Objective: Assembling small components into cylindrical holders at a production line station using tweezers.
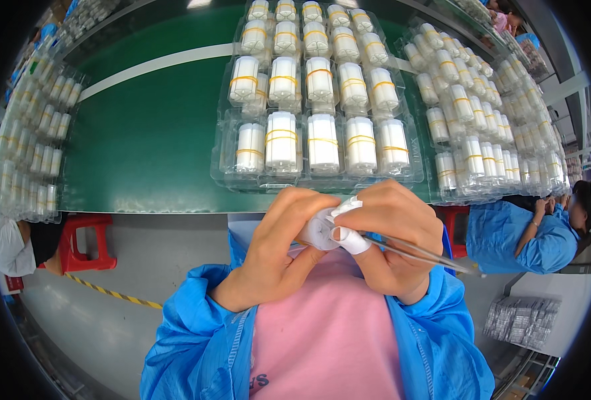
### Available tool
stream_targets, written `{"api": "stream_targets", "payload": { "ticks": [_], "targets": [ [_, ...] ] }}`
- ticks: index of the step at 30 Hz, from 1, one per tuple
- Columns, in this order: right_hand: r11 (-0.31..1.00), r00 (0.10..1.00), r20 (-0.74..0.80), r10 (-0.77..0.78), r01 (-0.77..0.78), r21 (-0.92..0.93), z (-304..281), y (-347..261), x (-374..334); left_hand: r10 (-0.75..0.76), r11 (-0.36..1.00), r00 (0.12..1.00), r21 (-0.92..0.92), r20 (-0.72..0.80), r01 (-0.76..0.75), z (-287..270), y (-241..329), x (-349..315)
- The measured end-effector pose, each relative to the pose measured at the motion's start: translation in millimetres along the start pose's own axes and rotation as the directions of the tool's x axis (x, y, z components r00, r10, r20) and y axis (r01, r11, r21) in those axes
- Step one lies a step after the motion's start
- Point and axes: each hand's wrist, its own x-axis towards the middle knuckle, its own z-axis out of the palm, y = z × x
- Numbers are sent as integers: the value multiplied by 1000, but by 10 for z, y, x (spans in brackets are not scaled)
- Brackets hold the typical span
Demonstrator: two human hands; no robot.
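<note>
Closest to me, above the worker's pink shirt [325, 320] and open blue jacket [192, 333], the left hand [272, 247] curls its fingers round a short, whitish, translucent cylinder [318, 230], held up just in front of the table edge. The right hand [402, 233], with white wraps [351, 241] on its fingertips, closes on a long, thin, silvery metal tool [419, 251], those fingertips at the cylinder's end. Beyond lies the dark green tabletop [142, 153], bearing a clear plastic tray [242, 181] of upright white bundles [283, 140] bound with yellow bands. More filled trays flank it on both sides.
</note>
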Motion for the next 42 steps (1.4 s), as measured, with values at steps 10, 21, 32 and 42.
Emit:
{"api": "stream_targets", "payload": {
  "ticks": [10,21,32,42],
  "targets": [
    [997,1000,5,31,-30,-68,4,-56,-11,-26,998,1000,56,-13,27,13,-46,-38],
    [858,939,-70,337,-276,432,-34,-55,-150,-67,988,996,-141,-65,57,-44,-19,-33],
    [856,954,-58,295,-237,459,-47,27,-147,-85,984,995,-162,-44,77,-42,-4,6],
    [786,910,-171,377,-217,578,-60,173,-115,-376,763,923,-538,81,358,-109,99,146]
  ]
}}
